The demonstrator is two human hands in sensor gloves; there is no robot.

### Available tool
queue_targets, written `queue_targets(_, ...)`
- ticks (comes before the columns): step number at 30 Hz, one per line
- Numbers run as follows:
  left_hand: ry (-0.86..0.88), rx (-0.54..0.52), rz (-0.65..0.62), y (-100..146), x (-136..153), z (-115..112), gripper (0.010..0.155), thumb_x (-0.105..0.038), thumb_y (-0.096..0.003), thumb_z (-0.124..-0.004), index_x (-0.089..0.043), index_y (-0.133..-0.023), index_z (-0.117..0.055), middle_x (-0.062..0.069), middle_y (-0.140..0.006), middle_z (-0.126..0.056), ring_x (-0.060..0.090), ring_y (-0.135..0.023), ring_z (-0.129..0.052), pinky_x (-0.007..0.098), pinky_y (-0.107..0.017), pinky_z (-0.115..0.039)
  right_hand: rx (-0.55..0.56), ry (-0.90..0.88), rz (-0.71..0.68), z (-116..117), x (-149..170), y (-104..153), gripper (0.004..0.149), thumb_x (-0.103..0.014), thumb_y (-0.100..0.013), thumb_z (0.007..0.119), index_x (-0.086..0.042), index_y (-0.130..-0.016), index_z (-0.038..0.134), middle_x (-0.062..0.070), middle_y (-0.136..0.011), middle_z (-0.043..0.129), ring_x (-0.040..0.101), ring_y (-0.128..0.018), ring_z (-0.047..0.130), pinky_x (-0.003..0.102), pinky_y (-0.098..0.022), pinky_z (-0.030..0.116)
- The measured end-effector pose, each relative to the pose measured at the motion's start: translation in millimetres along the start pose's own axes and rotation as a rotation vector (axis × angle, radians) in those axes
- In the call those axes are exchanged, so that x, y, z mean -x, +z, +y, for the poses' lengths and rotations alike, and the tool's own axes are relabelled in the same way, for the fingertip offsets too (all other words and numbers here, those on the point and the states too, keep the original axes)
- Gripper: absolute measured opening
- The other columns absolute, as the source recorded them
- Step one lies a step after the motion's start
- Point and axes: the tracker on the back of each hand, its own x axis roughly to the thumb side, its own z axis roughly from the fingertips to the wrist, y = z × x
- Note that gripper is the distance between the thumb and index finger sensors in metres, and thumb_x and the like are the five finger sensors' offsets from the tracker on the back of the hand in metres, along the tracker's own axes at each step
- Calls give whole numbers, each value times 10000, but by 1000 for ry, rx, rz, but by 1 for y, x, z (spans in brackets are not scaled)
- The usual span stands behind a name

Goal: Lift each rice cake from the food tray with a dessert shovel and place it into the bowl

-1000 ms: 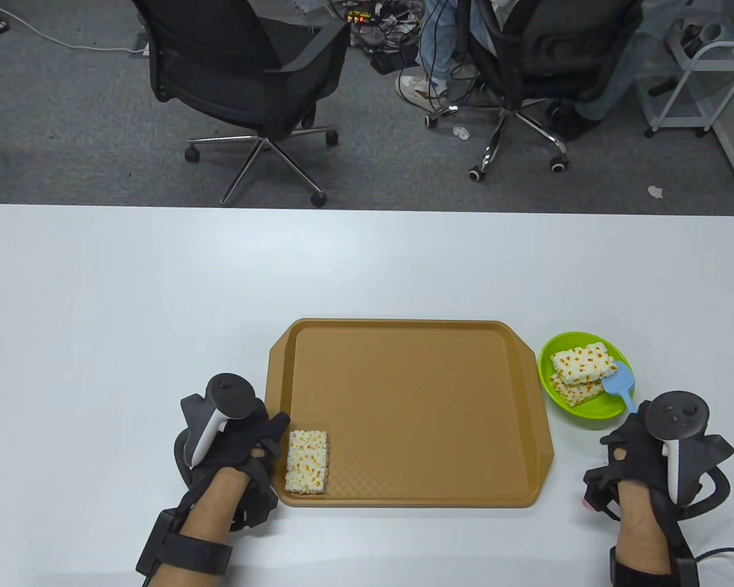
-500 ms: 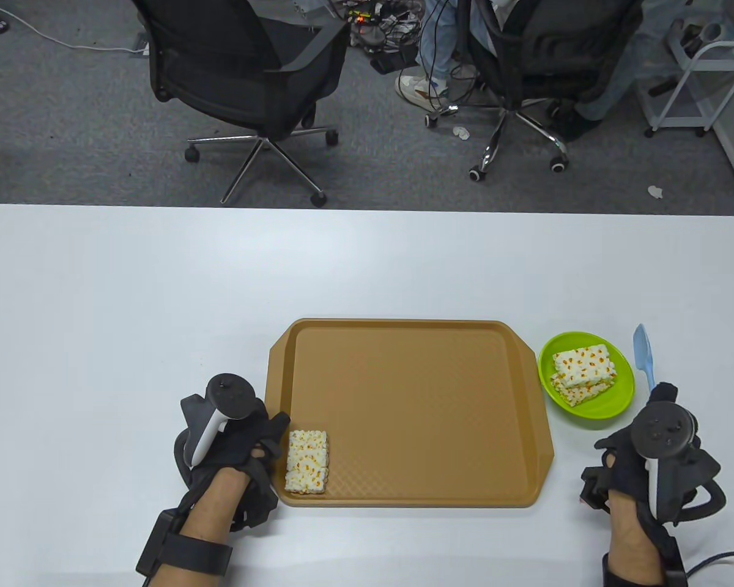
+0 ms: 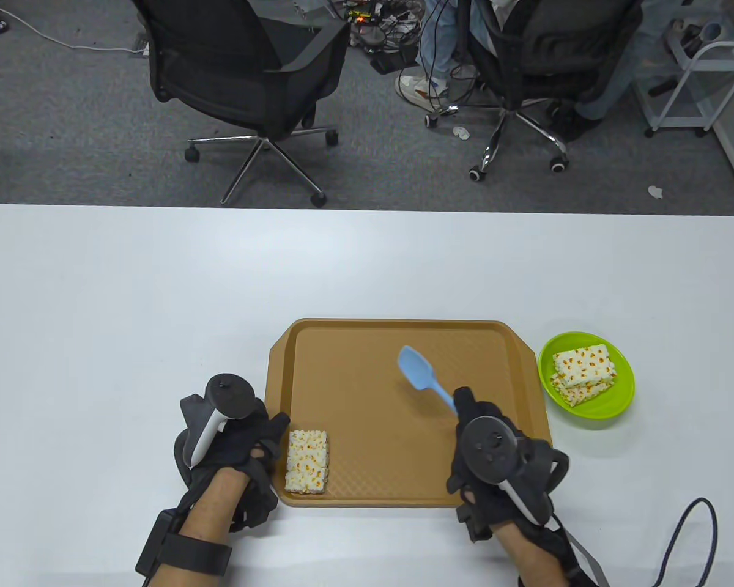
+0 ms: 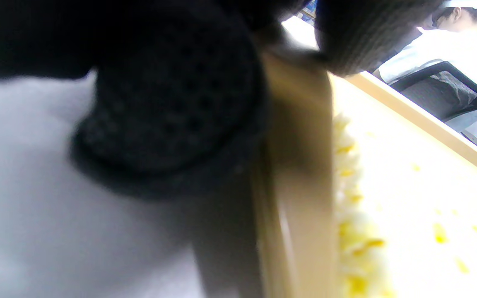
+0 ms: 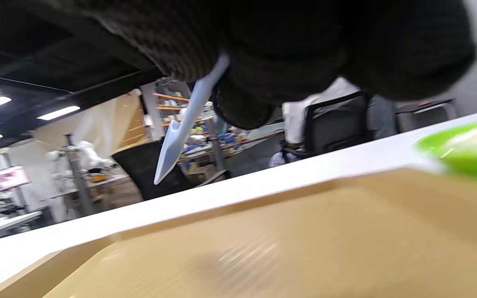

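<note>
A brown food tray (image 3: 404, 416) lies at the table's front. One rice cake (image 3: 306, 461) sits in its near left corner, seen blurred in the left wrist view as the rice cake (image 4: 354, 231). My left hand (image 3: 254, 437) grips the tray's left rim (image 4: 300, 165). My right hand (image 3: 483, 440) holds the light blue dessert shovel (image 3: 423, 377) by its handle above the tray's right half, blade pointing far-left; the shovel (image 5: 180, 136) carries nothing. The green bowl (image 3: 611, 400) right of the tray holds stacked rice cakes (image 3: 583, 370).
Two black office chairs (image 3: 244, 79) and a seated person's legs (image 3: 440, 55) are beyond the table's far edge. A white cart (image 3: 691, 85) stands at the far right. A black cable (image 3: 691, 538) trails from my right wrist.
My right hand swung the shovel out of the bowl, then left over the tray's right half. The left hand, tray and rice cakes stayed put.
</note>
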Motion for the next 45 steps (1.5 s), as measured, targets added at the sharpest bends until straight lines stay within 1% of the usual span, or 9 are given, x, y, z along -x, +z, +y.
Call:
queue_targets(3, 8, 12, -4, 0, 0, 0, 694, -503, -489, -765, -61, -988, -570, 117, -493, -1031, 196, -157, -1102, 386, -76, -910, -159, 4, -69, 28, -11, 10, 531, -275, -368, 745, -203, -893, 780, 92, -724, 935, 155, -267, 965, 428, -274, 894)
queue_targets(5, 4, 16, -3, -1, 0, 0, 695, -501, -491, -762, -59, -990, -566, 121, -499, -1030, 201, -161, -1103, 389, -80, -910, -170, 8, -88, 38, -15, 13, 531, -274, -367, 744, -201, -892, 779, 94, -720, 936, 156, -262, 964, 429, -269, 893)
queue_targets(7, -2, 20, -2, -1, -1, 1, 697, -497, -491, -762, -54, -991, -563, 123, -502, -1031, 207, -166, -1103, 393, -82, -910, -192, 33, -120, 43, -19, 13, 532, -278, -368, 741, -203, -894, 775, 91, -722, 933, 150, -262, 963, 423, -267, 894)
queue_targets(15, -7, 22, -1, -1, -2, 0, 696, -496, -492, -760, -55, -992, -561, 124, -505, -1029, 208, -170, -1105, 393, -85, -911, -334, -52, -189, 49, -28, 19, 535, -263, -371, 738, -214, -904, 763, 88, -752, 911, 162, -298, 960, 434, -295, 887)
queue_targets(19, -8, 22, -1, -1, -2, 0, 696, -496, -492, -760, -54, -991, -562, 123, -505, -1029, 208, -169, -1105, 393, -84, -911, -382, -75, -175, 49, -18, 10, 538, -260, -366, 731, -228, -902, 763, 72, -753, 911, 160, -314, 960, 436, -311, 887)
queue_targets(24, -6, 21, -1, -1, -2, 0, 696, -498, -492, -759, -56, -992, -560, 124, -504, -1029, 207, -170, -1105, 392, -84, -912, -589, -260, -88, 54, 11, -6, 540, -250, -365, 739, -222, -904, 762, 77, -759, 905, 169, -323, 959, 446, -322, 881)
queue_targets(26, -8, 21, -1, -1, -2, 0, 696, -498, -492, -758, -55, -992, -561, 123, -504, -1029, 206, -171, -1105, 392, -84, -912, -713, -329, -67, 61, 21, -9, 540, -251, -366, 739, -221, -905, 761, 80, -759, 904, 170, -321, 958, 446, -320, 880)
queue_targets(28, -6, 18, -2, -1, -2, 0, 693, -499, -492, -758, -58, -991, -564, 121, -502, -1030, 205, -170, -1105, 390, -84, -913, -762, -372, -47, 66, 25, -8, 543, -252, -370, 737, -212, -911, 750, 85, -759, 899, 171, -318, 958, 445, -312, 881)
queue_targets(45, -23, 8, 0, -1, -3, 0, 688, -492, -495, -753, -50, -988, -571, 121, -499, -1034, 209, -165, -1106, 394, -81, -912, -717, -380, -87, 86, -13, 12, 557, -283, -375, 743, -195, -924, 717, 94, -735, 894, 157, -259, 964, 385, -198, 883)
